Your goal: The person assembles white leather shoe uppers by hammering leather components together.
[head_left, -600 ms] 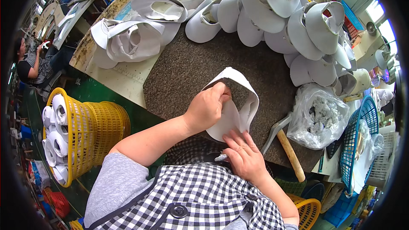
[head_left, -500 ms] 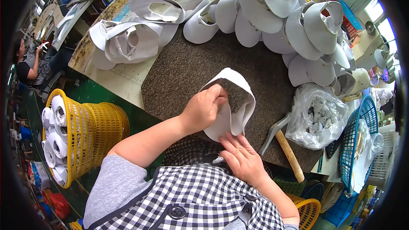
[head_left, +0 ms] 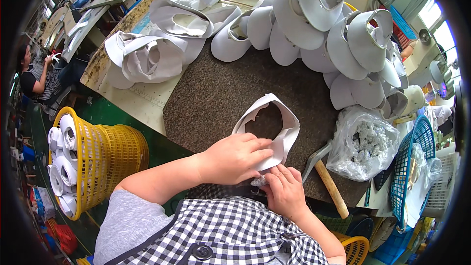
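Note:
A white sun visor (head_left: 282, 142) stands at the front edge of the dark mat, its band forming an upright open loop. My left hand (head_left: 236, 156) lies over the brim side, fingers closed on the fabric. On the lower right, my right hand (head_left: 287, 194) pinches the visor's near edge between thumb and fingers. Just below the two hands, a small clump of silvery bits (head_left: 258, 181) shows at the mat edge; what they are is too small to tell. A hammer with a wooden handle (head_left: 331, 189) lies to the right of my right hand.
Stacked white visors (head_left: 321, 17) rise at the back right, and more visors (head_left: 152, 56) lie at the back left. A clear plastic bag (head_left: 360, 159) of silvery pieces sits right. Yellow baskets (head_left: 117, 157) with white rolls stand left; a blue basket (head_left: 409, 167) stands right. Someone sits far left.
My left hand has come down from inside the loop to the visor's near side. My right hand, flat before, now pinches the edge. The visor has moved slightly nearer, and silvery bits show more.

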{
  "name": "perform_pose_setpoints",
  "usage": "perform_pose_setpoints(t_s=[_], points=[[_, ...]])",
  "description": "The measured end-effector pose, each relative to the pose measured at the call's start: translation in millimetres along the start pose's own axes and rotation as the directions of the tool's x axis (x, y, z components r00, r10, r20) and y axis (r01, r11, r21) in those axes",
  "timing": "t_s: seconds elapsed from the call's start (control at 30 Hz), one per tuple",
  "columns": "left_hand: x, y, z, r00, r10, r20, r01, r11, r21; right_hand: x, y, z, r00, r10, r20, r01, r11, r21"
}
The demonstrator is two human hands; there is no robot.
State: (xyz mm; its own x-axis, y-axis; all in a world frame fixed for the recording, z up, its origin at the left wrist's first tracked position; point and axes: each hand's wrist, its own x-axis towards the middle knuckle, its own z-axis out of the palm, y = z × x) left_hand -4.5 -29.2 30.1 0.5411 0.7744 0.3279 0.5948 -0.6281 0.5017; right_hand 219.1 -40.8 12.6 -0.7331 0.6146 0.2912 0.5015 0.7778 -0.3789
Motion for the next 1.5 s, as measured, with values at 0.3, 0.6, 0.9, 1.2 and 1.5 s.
perform_pose_setpoints(t_s=[0.3,0.6,0.9,1.2,1.5], points=[[15,-14,2,0.892,-0.303,-0.336,0.222,0.94,-0.259,33,2,-28,0.963,-0.095,0.251,0.072,0.992,0.1],[22,-28,6,0.742,-0.09,-0.665,0.186,0.98,0.075,58,24,-20,0.908,0.338,0.247,-0.405,0.857,0.319],[-11,26,31,0.804,-0.498,-0.324,0.534,0.845,0.024,58,50,-18,0.764,0.462,0.451,-0.516,0.016,0.856],[28,52,-4,0.729,-0.66,0.183,0.244,0.0,-0.97,27,36,-61,0.885,0.425,0.189,-0.23,0.047,0.972],[35,67,0,0.766,-0.542,0.344,0.306,-0.162,-0.938,5,26,-72,0.851,0.516,0.099,-0.152,0.06,0.987]])
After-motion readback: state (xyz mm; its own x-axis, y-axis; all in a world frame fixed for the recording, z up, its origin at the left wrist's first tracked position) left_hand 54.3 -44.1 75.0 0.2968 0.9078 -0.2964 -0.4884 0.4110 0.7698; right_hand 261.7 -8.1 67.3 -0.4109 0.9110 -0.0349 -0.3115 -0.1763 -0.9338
